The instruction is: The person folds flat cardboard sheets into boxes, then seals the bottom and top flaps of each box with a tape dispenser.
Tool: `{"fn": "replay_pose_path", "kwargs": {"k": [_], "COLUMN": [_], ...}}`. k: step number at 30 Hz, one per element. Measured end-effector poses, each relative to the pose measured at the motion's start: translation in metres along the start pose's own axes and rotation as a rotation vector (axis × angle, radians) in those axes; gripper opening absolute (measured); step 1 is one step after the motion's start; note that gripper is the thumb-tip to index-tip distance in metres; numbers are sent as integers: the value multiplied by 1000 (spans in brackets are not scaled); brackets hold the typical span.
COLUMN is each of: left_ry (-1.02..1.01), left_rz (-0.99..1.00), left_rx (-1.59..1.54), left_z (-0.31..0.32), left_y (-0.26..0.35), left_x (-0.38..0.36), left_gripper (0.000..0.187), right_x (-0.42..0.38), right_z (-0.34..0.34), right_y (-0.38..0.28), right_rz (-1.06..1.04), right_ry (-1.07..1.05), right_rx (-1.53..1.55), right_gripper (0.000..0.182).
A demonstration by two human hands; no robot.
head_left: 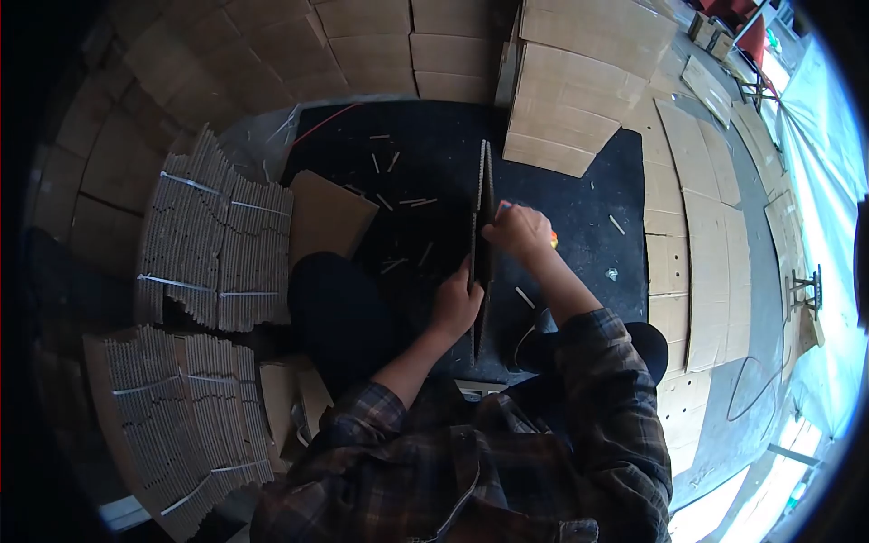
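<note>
A folded cardboard sheet stands on edge, nearly upright, in front of my body above the black mat. My left hand grips its left side near the lower half, thumb and fingers against the board. On the right side of the sheet, my right hand is closed round a small tool with red and yellow parts; most of the tool is hidden by the fingers. Thin cardboard strips lie scattered on the mat.
Strapped bundles of flat cardboard stand at the left, with another bundle nearer. A tall cardboard stack rises at the mat's back right. Cardboard sheets cover the floor at right.
</note>
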State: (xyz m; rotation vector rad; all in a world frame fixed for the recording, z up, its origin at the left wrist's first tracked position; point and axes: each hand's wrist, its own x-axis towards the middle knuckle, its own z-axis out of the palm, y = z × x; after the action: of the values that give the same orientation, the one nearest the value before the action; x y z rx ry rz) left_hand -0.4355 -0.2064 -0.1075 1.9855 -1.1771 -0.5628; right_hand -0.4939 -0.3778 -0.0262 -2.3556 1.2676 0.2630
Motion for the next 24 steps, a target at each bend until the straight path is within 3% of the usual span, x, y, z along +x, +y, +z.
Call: {"fn": "replay_pose_path", "kwargs": {"k": [3, 6, 9, 12, 16, 17, 20, 21, 23, 24], "left_ry": [27, 35, 92, 122, 33, -27, 116, 119, 263, 266], "left_rz": [-36, -298, -132, -10, -122, -235, -215, -219, -1, 213], "left_rx": [19, -78, 76, 91, 262, 271, 221, 223, 464, 457], "left_z": [-21, -71, -97, -98, -81, -79, -80, -85, -93, -91], "left_y": [-2, -2, 6, -2, -24, -31, -28, -17, 17, 24], "left_x": [11, 32, 59, 79, 71, 72, 70, 65, 37, 18], "left_gripper": [41, 20, 14, 14, 28, 41, 46, 46, 54, 57], "right_x": [7, -17, -59, -69, -67, -69, -70, -68, -68, -67], "right_z": [6, -18, -42, -19, 35, 52, 66, 73, 75, 75], "right_y": [-1, 16, 16, 24, 29, 25, 10, 11, 9, 8], "right_rz": [-119, -136, -155, -138, -41, 6, 28, -50, -54, -56], "right_ry": [88, 112, 85, 154, 52, 126, 198, 283, 284, 291], "right_rx": [-130, -191, -143, -121, -47, 44, 62, 17, 24, 27], "right_gripper": [29, 28, 33, 33, 34, 36, 35, 33, 33, 32]}}
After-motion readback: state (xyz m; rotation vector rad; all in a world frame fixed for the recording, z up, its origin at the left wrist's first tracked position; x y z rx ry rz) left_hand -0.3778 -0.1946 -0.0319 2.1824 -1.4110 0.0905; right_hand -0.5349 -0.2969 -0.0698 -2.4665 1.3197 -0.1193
